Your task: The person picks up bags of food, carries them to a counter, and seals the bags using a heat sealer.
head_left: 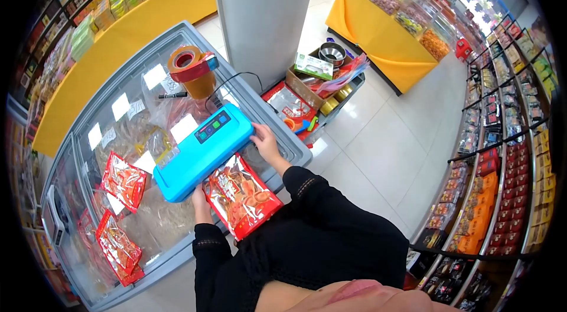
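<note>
A bright blue vacuum sealer with a dark button panel lies across the glass-topped chest freezer. My right hand is closed on its right end, fingers on the lid's edge. At the near left corner of the sealer, my left hand grips its side, its fingertips partly hidden. A red printed food bag sits against the sealer's front edge between my hands; its upper end is hidden at the sealer. Left of the sealer lie more red bags, one alone and a small pile nearer me.
Behind the sealer, tape rolls and a black marker rest on the freezer. A power cord runs beyond. A grey pillar and a box of supplies stand past the freezer. Stocked shelves line the right.
</note>
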Motion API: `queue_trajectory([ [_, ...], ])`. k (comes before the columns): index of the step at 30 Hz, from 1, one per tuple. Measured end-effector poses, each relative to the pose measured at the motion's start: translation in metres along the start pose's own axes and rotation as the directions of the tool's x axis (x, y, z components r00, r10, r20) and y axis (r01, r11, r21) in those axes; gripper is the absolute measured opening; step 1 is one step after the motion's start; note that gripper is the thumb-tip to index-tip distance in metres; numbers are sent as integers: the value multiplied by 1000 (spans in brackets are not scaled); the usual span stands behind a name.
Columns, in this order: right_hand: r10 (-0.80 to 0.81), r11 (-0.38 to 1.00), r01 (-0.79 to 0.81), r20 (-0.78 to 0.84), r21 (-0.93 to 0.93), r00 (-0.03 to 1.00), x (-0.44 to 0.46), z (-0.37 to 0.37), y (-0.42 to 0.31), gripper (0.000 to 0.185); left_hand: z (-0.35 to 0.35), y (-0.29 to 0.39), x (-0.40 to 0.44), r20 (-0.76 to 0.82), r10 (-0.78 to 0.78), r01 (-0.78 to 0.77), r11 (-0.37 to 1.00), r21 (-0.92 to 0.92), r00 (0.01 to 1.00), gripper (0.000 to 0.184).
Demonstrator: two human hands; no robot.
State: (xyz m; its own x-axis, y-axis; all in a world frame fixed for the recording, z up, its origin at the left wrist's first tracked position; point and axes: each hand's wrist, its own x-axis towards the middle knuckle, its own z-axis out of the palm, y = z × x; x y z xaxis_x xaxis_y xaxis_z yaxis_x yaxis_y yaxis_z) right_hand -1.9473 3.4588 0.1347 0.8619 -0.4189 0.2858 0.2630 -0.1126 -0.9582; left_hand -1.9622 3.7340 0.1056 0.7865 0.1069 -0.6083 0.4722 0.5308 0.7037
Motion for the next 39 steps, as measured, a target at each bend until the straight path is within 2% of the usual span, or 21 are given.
queue_trajectory([
  [2,11,999,-11,-18,46,1000,-4,-1,-3,42,6,4,-11,-25,-21,22,999,25,999,21],
  [4,-45,988,41,-18,-150,999,-4,-3,-15,42,8,5,-15,21,6,-6,1000,14,1000,21],
  [5,-43,988,39,-24,-149,999,-10,0,-13,42,8,4,-17,22,5,-6,1000,21,1000,21],
  [7,-56,942,-60,-331,-331,942,-23,11,-12,38,12,6,-17,-18,-2,3,1000,13,1000,21],
  [8,-64,943,-52,-330,-329,942,-24,12,-13,38,14,8,-17,-12,4,-4,1000,9,1000,21],
  [9,378,897,-380,-51,-228,924,-27,11,-17,36,14,8,-19,9,23,-23,1000,20,1000,21],
  [10,709,705,-670,255,-231,658,-30,10,-21,34,14,7,-22,30,39,-40,999,32,999,22],
  [13,693,713,-681,318,-168,647,-32,21,-16,37,4,2,-11,9,27,-27,999,28,1000,22],
  [18,690,688,-726,321,-12,649,-26,35,1,32,5,2,-13,-18,92,-90,992,84,996,23],
  [21,676,732,-671,258,-120,690,-26,37,-3,32,7,3,-12,16,95,-96,993,73,995,24],
  [23,549,804,-495,92,-329,831,-31,45,-1,31,2,-1,-7,10,68,-68,996,53,998,23],
  [27,571,794,-533,55,-292,819,-33,49,-3,30,0,1,-12,-23,67,-64,992,110,997,25],
  [30,598,767,-563,22,-308,801,-31,49,-3,29,-7,4,-28,62,-5,3,1000,24,998,34],
  [33,613,764,-572,58,-299,788,-32,49,11,30,-39,13,-31,73,-133,113,966,233,988,47],
  [35,533,842,-492,196,-222,823,-30,45,35,29,-75,16,-29,-65,-57,68,980,185,996,44],
  [36,531,843,-491,192,-222,825,-24,33,26,29,-96,21,-29,-163,49,-11,975,221,985,43],
  [38,531,743,-399,112,-537,840,2,-6,-21,29,-167,42,-3,-285,258,-142,917,373,923,39],
  [39,423,764,-373,-27,-526,906,14,-16,-38,29,-198,51,17,-304,358,-184,860,477,883,36],
])
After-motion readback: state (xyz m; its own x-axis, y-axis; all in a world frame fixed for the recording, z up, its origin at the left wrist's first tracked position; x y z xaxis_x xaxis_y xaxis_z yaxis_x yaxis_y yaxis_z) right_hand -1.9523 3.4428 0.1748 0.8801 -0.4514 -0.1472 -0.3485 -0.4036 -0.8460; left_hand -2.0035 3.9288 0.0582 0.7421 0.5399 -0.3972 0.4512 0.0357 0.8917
